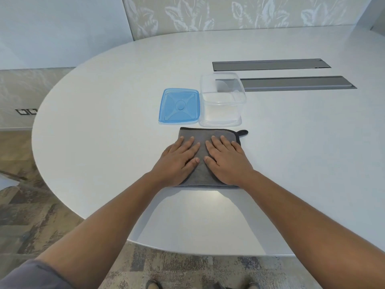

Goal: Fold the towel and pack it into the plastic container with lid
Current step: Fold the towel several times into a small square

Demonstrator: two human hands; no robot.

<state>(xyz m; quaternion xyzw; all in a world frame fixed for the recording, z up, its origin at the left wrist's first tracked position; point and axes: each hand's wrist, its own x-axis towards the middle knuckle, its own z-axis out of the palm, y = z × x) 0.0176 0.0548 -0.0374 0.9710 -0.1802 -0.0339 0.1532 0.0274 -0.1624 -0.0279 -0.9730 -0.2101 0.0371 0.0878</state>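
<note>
On a wide white oval worktop (104, 122) lie two grey inset panels (270, 64), far right. Nearer, a folded grey towel (208, 134) lies flat, its black loop at the far right corner. Just beyond it stands the clear plastic container (221, 101), uncovered, with its blue lid (179, 106) lying just beside it on the left. Both the left hand (179, 159) and right hand (227, 159) press flat on the towel, each grip released, fingers straight.

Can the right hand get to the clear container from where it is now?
Probably yes: the right hand lies flat on the towel, and the open container sits just beyond it with nothing between.
</note>
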